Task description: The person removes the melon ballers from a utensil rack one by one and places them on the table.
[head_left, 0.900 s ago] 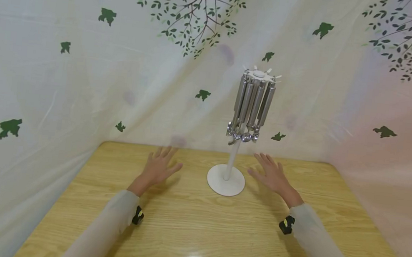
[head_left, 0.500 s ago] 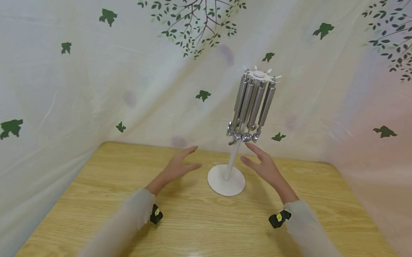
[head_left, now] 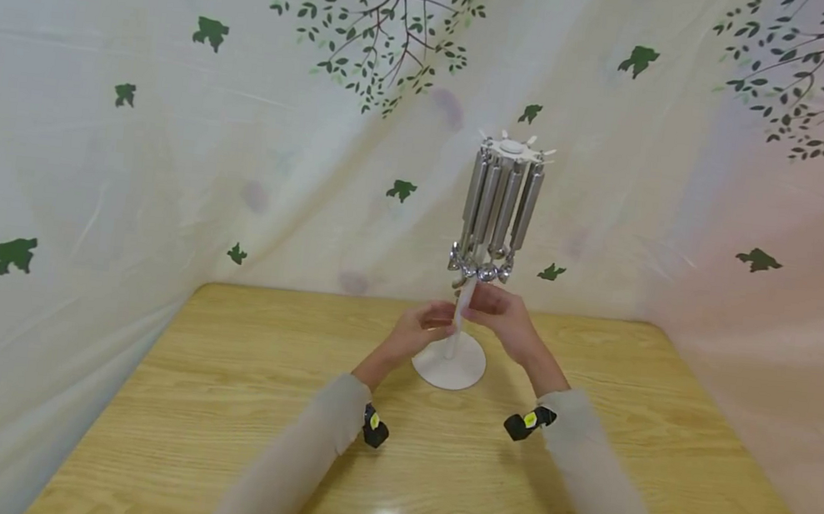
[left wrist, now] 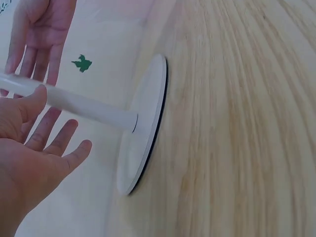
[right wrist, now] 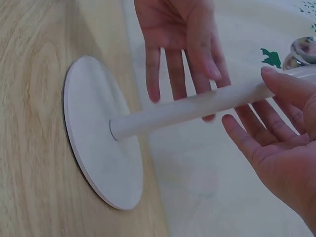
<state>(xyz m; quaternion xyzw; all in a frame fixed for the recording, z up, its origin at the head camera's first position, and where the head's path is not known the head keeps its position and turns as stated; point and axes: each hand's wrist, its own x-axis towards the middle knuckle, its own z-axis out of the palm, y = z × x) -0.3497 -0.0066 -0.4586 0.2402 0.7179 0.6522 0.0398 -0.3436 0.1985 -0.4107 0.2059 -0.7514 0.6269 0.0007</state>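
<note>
A white rotary-style rack (head_left: 511, 147) stands upright on a post (left wrist: 94, 108) and a round base (right wrist: 98, 133). From its top hang several long silvery pieces (head_left: 500, 203) with shiny rounded lower ends (head_left: 486, 272). My left hand (head_left: 413, 332) is at the post's left side, thumb tip close to it, fingers extended behind it in the left wrist view. Higher up, just under the rounded ends, my right hand (head_left: 511, 322) is at the other side. Its thumb (right wrist: 284, 84) overlaps the post, and its fingers reach behind, spread and only slightly bent.
The rack's base rests on a wooden table (head_left: 275, 410) toward its back edge. A pale curtain (head_left: 164, 172) printed with branches and green birds hangs close behind the table and along the sides. Each wrist carries a small black camera (head_left: 376, 427).
Both hands have come inward from either side of the rack to its post, the left moving right and the right moving left. The rack stays in place.
</note>
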